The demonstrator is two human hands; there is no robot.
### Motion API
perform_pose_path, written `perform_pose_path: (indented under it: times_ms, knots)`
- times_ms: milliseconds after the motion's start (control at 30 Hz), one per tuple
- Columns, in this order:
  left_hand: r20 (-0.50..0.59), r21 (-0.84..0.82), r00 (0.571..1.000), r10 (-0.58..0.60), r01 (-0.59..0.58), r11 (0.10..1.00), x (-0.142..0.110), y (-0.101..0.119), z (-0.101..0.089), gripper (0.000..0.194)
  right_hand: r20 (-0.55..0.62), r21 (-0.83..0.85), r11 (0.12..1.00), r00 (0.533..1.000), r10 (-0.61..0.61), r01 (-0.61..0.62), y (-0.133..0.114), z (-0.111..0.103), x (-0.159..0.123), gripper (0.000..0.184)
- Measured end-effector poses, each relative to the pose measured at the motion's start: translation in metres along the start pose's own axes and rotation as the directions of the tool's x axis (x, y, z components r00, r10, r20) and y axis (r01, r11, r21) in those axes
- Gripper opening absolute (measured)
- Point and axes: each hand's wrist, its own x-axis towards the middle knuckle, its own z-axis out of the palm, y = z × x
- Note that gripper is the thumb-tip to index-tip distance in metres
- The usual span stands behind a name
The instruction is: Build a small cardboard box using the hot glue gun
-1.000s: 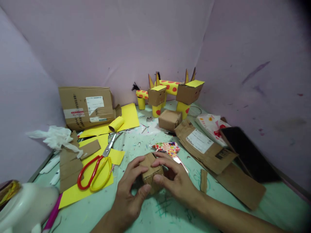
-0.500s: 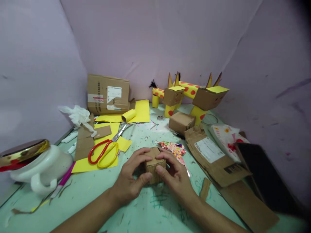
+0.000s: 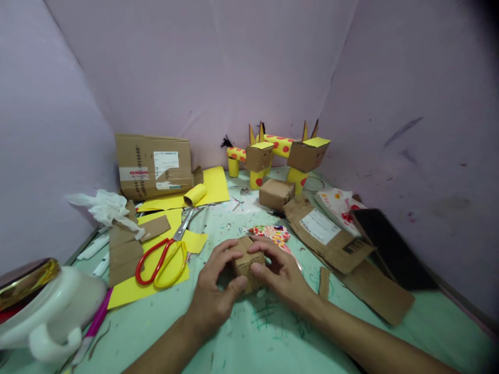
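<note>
A small brown cardboard box (image 3: 246, 262) rests on the green tabletop (image 3: 234, 332) between my hands. My left hand (image 3: 218, 288) is closed round its left side, fingers on the top and thumb at the near face. On the right side, my right hand (image 3: 280, 270) grips the same box, with fingertips on the top and the thumb on the front edge. Just behind the box lies a flower-patterned glue gun (image 3: 273, 234), partly hidden by my right hand. Scissors (image 3: 167, 254) with one red and one yellow handle lie to the left on yellow paper (image 3: 125, 296).
Two spotted cardboard animals (image 3: 257, 161) stand at the back, near a closed cardboard box (image 3: 275, 193). Flattened cardboard (image 3: 327, 234) and a dark tablet-like slab (image 3: 393, 249) lie right. A large carton (image 3: 152, 166), yellow tube (image 3: 195, 195) and white pot (image 3: 58, 306) are left.
The camera view swung one way and then back, shifting the whole scene. Both hands keep hold of the small box, and their grip looks nearly the same.
</note>
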Motion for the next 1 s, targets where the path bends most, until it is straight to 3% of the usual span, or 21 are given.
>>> perform_pose_path:
  times_ms: [233, 667, 1000]
  knots:
    - [-0.002, 0.024, 0.999, 0.049, -0.049, 0.998, 0.001, 0.001, 0.001, 0.030, 0.027, 0.053, 0.999, 1.000, -0.010, 0.008, 0.008, 0.000, 0.002, 0.028]
    - [0.003, 0.042, 0.996, 0.085, -0.085, 0.995, -0.003, 0.002, 0.001, 0.018, -0.040, 0.113, 0.993, 0.999, 0.028, -0.023, -0.004, 0.008, -0.005, 0.020]
    - [-0.012, 0.040, 0.992, 0.129, -0.128, 0.991, -0.002, 0.000, 0.001, 0.016, -0.020, 0.150, 0.986, 0.996, 0.083, -0.079, 0.001, 0.009, -0.003, 0.016]
